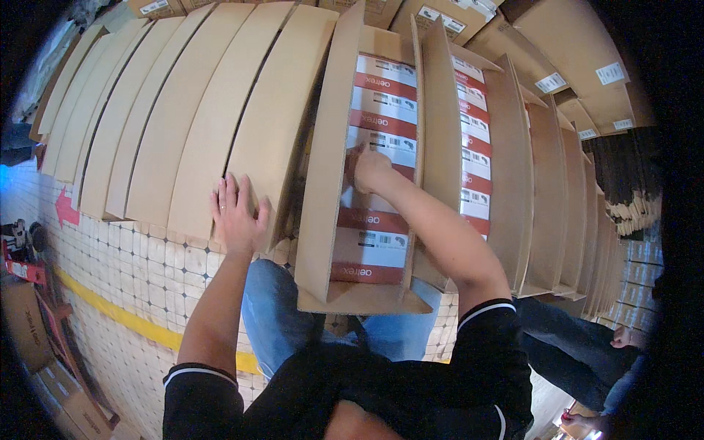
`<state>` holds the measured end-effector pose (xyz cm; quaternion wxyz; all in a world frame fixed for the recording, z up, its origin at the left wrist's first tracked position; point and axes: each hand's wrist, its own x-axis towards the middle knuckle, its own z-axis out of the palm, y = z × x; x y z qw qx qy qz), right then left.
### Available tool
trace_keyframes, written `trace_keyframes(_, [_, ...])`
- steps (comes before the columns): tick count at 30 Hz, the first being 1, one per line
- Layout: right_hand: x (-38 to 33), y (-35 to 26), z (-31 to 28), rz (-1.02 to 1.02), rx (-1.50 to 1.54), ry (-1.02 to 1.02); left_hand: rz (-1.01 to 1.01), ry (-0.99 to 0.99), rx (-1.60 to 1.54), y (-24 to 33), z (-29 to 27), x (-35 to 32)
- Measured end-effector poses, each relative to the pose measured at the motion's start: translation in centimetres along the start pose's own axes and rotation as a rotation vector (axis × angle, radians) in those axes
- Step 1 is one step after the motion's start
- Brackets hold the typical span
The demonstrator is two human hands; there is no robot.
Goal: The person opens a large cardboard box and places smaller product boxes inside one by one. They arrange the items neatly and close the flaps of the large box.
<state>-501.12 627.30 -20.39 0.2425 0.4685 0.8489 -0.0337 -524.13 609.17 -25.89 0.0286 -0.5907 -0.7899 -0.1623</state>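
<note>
My left hand (238, 216) lies flat with its fingers stretched out on the top of a closed brown carton (275, 139), near that carton's front end. My right hand (372, 169) is over an open carton (320, 213) in front of me, its index finger extended at the label of a shoe box (392, 150) and its other fingers curled. Nothing shows in its grip. Several red-and-white shoe boxes (370, 257) stand in a row inside this carton, with its flaps raised. The right hand and forearm cover part of the row.
More closed cartons (147, 125) line up to the left. To the right stand another open carton (475, 165) of shoe boxes and several cartons with raised flaps (546, 198). Stacked cartons (565, 51) rise behind. A person's legs (565, 341) are at the lower right. A yellow line (117, 308) crosses the floor.
</note>
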Motion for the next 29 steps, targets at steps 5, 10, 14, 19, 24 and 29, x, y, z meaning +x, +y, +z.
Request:
trace_keyframes(5, [5.2,2.5,-2.4,0.169,0.236,0.262,-0.005,-0.002,0.007,0.2,-0.4,0.0])
trace_keyframes(10, [12.5,5.5,-2.3,0.295,0.375,0.356,-0.018,-0.052,0.002,0.4,-0.8,0.1])
trace_keyframes(14, [18.1,7.2,-0.7,0.41,0.519,0.688,-0.026,-0.056,-0.019,0.5,-0.8,0.2])
trace_keyframes(19, [26.2,12.6,-2.7,0.543,2.012,0.6,-0.044,-0.067,-0.042,0.6,-1.1,0.3])
trace_keyframes(24, [24.9,17.3,-15.5,0.015,2.631,0.815,-0.063,-0.083,-0.068,0.7,-1.3,0.1])
trace_keyframes(29, [12.0,22.7,-39.8,-1.114,2.301,1.068,-0.075,-0.11,-0.039,0.6,-1.3,0.4])
